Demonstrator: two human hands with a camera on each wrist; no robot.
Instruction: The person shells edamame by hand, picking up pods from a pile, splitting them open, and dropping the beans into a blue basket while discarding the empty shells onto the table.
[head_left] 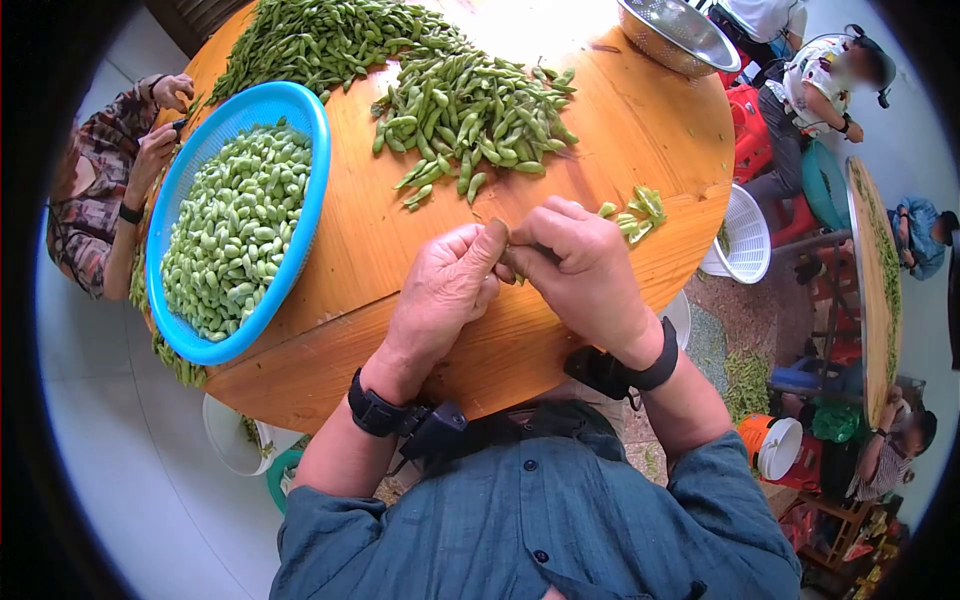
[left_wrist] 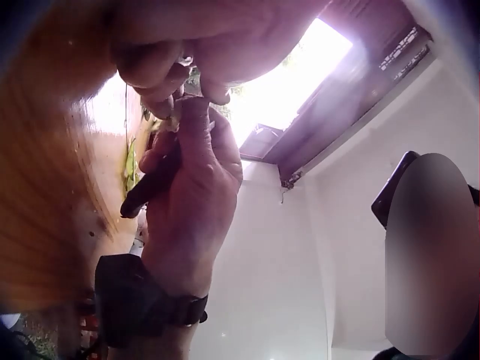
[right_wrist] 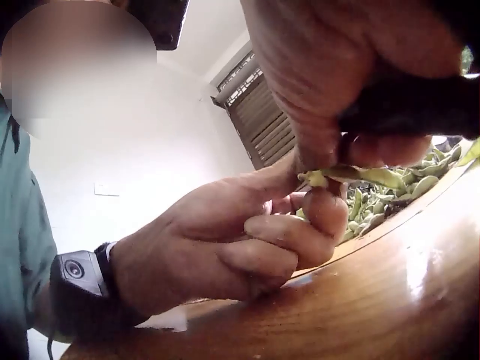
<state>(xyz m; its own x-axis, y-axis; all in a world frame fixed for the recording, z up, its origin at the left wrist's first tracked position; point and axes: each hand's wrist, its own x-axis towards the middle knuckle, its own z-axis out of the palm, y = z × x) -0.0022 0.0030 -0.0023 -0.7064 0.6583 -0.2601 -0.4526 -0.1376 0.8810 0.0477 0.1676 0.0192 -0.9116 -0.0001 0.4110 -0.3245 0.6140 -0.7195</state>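
Over the near edge of the round wooden table (head_left: pixel 620 130), both hands meet on one green edamame pod (right_wrist: pixel 375 177). My left hand (head_left: pixel 490 245) pinches one end between thumb and forefinger. My right hand (head_left: pixel 522 258) pinches the other end, and its curled fingers also hold a dark slender object (left_wrist: pixel 146 191). From the head view the fingers hide nearly all of the pod. A blue basket (head_left: pixel 312 190) heaped with shelled beans (head_left: pixel 235 230) lies left of the hands. A big pile of unshelled pods (head_left: pixel 470 110) lies beyond them.
A few emptied pod shells (head_left: pixel 637 212) lie right of my hands. A metal colander (head_left: pixel 680 35) stands at the far edge. Another person's hands (head_left: pixel 160 120) work at the table's left side. A white basket (head_left: pixel 742 235), buckets and other people are on the floor to the right.
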